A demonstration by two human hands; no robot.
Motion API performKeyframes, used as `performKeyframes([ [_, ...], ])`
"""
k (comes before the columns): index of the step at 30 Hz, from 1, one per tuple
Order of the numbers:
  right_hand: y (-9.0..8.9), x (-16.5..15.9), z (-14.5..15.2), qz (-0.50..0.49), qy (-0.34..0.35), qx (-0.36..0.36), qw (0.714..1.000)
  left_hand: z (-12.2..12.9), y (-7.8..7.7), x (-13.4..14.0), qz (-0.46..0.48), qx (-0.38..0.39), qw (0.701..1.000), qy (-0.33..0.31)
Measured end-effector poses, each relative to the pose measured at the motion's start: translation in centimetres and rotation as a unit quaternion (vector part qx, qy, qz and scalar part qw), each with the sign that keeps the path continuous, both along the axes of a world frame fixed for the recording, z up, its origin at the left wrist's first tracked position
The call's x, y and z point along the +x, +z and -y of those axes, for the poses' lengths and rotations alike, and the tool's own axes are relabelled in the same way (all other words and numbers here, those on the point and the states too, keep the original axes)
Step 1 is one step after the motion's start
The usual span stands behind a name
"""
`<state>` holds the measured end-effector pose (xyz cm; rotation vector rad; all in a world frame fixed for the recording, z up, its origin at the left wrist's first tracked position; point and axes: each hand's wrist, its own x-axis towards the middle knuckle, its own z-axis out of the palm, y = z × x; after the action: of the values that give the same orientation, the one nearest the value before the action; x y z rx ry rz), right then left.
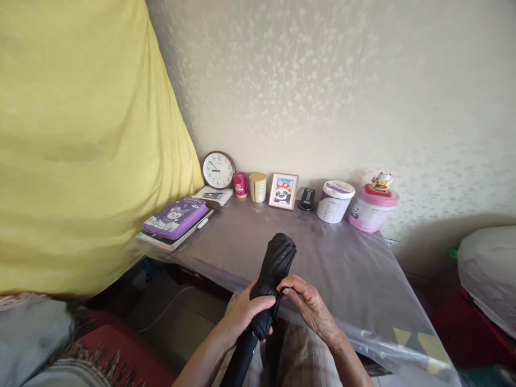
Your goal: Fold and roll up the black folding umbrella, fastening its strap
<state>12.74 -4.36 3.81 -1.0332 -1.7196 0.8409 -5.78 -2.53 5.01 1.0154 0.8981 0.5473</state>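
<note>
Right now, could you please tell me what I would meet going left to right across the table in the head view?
Purple cartoon case → analog clock → pink canister → yellow-lidded canister → framed panda picture → small black device → white-and-purple tub → pink-lidded tub. The black folded umbrella is omitted: its span overlaps others.

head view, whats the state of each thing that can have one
black umbrella: folded, canopy gathered around the shaft
left hand: wrapped around it
right hand: pinching its black material
clock: upright, hands near 9 and 10
purple case: closed, lying flat
picture frame: upright
white tub: lid on
pink tub: lid on
</note>
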Motion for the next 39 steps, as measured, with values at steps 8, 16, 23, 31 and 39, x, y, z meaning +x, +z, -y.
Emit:
performKeyframes([
  [8, 0.0, -0.8, -0.2, -0.019, -0.031, -0.016, 0.999, 0.3, 0.4, 0.2, -0.016, 0.001, 1.000, 0.012],
  [16, -0.2, -1.4, -0.5, -0.001, -0.129, 0.009, 0.992, 0.2, -1.3, 0.1, 0.035, -0.033, 0.999, -0.005],
  [23, 0.0, -1.9, -0.2, 0.053, -0.114, 0.084, 0.989, 0.3, -2.4, 0.3, 0.092, -0.090, 0.992, 0.002],
  [31, -1.9, 1.2, -1.7, -0.228, -0.290, -0.104, 0.924, 0.1, -2.0, 0.2, 0.100, -0.137, 0.985, 0.021],
  [39, -1.5, -2.5, -2.6, -0.467, -0.168, -0.295, 0.817, 1.6, -1.3, 1.1, 0.102, -0.104, 0.987, -0.061],
])
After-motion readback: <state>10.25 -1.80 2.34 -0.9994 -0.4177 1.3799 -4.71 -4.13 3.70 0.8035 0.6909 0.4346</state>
